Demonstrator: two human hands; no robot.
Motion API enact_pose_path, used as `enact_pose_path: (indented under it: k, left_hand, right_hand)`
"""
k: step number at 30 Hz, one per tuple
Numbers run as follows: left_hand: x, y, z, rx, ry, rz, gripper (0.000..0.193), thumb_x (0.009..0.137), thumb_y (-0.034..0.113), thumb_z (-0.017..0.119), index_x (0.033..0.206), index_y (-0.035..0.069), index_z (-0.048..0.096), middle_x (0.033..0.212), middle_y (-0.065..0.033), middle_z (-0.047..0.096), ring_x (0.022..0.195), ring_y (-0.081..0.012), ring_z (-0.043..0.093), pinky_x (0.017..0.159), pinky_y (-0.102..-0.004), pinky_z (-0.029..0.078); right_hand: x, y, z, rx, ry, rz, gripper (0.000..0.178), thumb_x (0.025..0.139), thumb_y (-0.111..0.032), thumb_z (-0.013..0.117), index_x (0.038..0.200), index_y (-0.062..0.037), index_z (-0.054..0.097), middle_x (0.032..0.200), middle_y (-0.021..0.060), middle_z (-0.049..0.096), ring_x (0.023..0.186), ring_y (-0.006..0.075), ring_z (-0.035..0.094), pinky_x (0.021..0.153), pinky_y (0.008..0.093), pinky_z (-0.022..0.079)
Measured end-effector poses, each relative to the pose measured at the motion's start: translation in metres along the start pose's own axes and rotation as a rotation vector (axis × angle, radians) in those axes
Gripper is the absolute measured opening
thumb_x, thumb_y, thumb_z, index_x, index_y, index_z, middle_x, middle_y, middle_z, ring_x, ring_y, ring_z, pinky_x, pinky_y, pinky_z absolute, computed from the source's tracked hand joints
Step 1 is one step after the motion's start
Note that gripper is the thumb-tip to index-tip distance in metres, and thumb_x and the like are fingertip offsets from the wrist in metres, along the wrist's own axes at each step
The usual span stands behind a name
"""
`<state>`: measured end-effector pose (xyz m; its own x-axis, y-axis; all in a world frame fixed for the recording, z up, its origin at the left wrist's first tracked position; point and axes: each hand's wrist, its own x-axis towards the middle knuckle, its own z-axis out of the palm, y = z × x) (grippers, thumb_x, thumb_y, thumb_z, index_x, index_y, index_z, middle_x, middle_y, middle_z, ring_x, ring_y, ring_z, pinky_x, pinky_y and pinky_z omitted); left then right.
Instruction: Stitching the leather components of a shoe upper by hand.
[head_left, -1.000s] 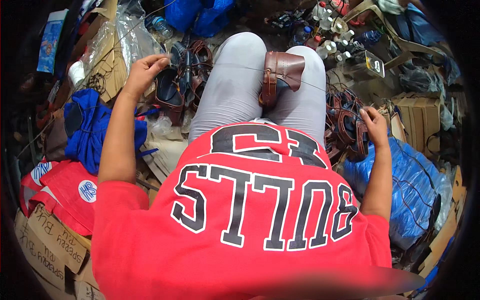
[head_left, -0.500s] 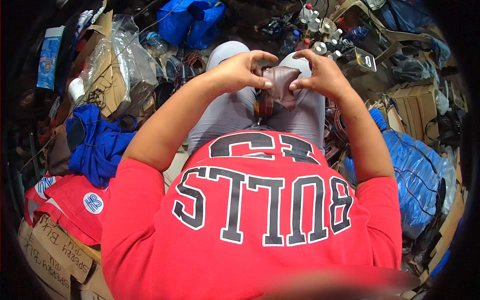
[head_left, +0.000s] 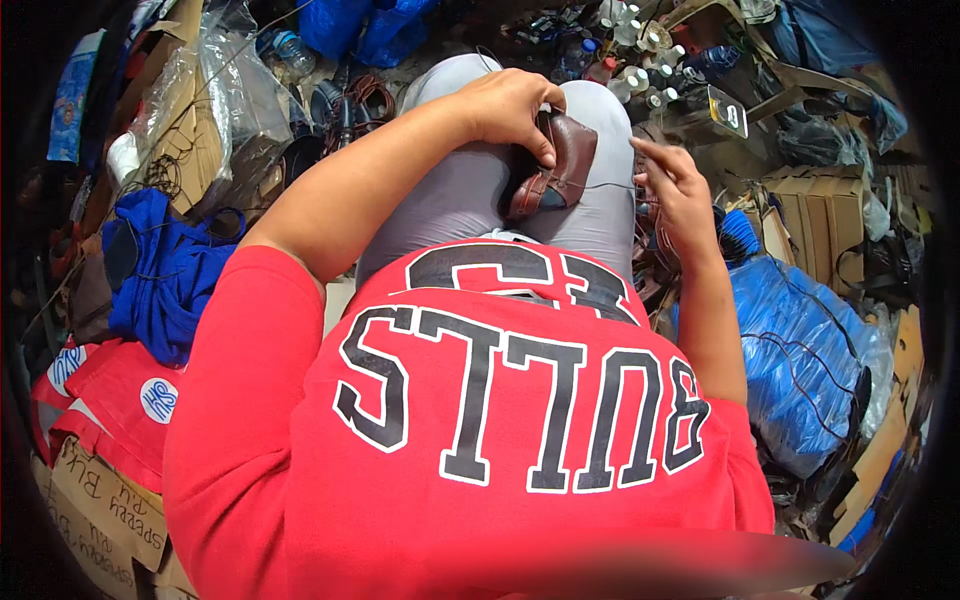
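A brown leather shoe (head_left: 572, 150) rests tilted across my lap, between my grey-clad thighs. My left hand (head_left: 508, 108) grips its upper, the thumb pressed on the near side and the other fingers curled over the far side. From the shoe's side a thin dark thread (head_left: 606, 185) runs out to the right, drawn nearly straight. My right hand (head_left: 682, 195) is beyond my right thigh with its fingers bent together at the thread's outer end. Whether a needle is also in those fingers is too small to tell.
Small white-capped bottles (head_left: 640, 80) crowd the far right. A plastic-wrapped blue bundle (head_left: 795, 360) and a cardboard box (head_left: 815, 225) lie at the right. On the left are blue cloth (head_left: 165, 275), red bags (head_left: 125, 400) and clear plastic (head_left: 240, 100). Dark shoes (head_left: 335, 110) sit by my left knee.
My right hand has left the shoe and moved right and nearer to me, with the thread now stretched between. The shoe has turned in my left hand, showing its stitched side.
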<state>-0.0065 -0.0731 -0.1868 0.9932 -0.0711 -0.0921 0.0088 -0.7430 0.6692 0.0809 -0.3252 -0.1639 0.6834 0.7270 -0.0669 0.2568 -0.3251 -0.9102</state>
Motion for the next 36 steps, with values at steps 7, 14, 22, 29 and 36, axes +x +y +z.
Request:
enact_pose_path:
  k: [7,14,22,29,36]
  left_hand:
    - [0.006,-0.011,-0.005,-0.150,0.035,0.071,0.065,0.051,0.028,0.085,0.106,0.001,0.063,0.100,-0.0140,0.062,0.095,-0.0270,0.059,0.082,-0.0326,0.046]
    - [0.002,-0.010,-0.008,-0.209,-0.073,0.040,0.069,0.050,0.024,0.085,0.110,0.001,0.061,0.105,-0.0138,0.061,0.098,-0.0254,0.059,0.086,-0.0314,0.045]
    - [0.000,-0.012,-0.008,-0.197,-0.048,0.067,0.069,0.051,0.022,0.085,0.111,0.001,0.060,0.106,-0.0142,0.060,0.099,-0.0255,0.059,0.086,-0.0312,0.046]
    - [0.000,-0.013,-0.008,-0.150,-0.028,0.079,0.070,0.050,0.022,0.085,0.111,0.001,0.060,0.107,-0.0144,0.060,0.099,-0.0261,0.059,0.086,-0.0314,0.045]
    - [-0.002,-0.015,-0.002,-0.117,0.043,0.111,0.066,0.051,0.024,0.085,0.108,0.001,0.061,0.103,-0.0150,0.061,0.096,-0.0275,0.060,0.084,-0.0323,0.047]
  right_hand:
    - [-0.034,-0.015,0.014,-0.363,-0.064,-0.218,0.011,0.073,-0.008,0.068,0.084,-0.0069,0.070,0.064,0.0063,0.058,0.058,0.0177,0.054,0.058,0.0295,0.040]
    - [-0.019,-0.022,0.032,-0.303,0.006,-0.201,0.010,0.076,-0.009,0.067,0.085,-0.0060,0.070,0.068,0.0070,0.061,0.058,0.0144,0.055,0.055,0.0279,0.041]
    - [-0.011,-0.037,0.042,-0.247,-0.058,-0.179,0.012,0.077,-0.009,0.064,0.087,-0.0046,0.070,0.074,0.0091,0.065,0.061,0.0150,0.059,0.058,0.0271,0.045]
    - [-0.001,-0.045,0.038,-0.461,-0.174,-0.186,0.014,0.076,-0.009,0.065,0.088,-0.0048,0.070,0.075,0.0101,0.065,0.063,0.0149,0.060,0.060,0.0266,0.046]
    - [0.015,-0.012,0.029,-0.087,-0.338,-0.017,0.015,0.080,-0.007,0.066,0.094,-0.0083,0.071,0.081,0.0009,0.056,0.075,0.0095,0.051,0.070,0.0223,0.042]
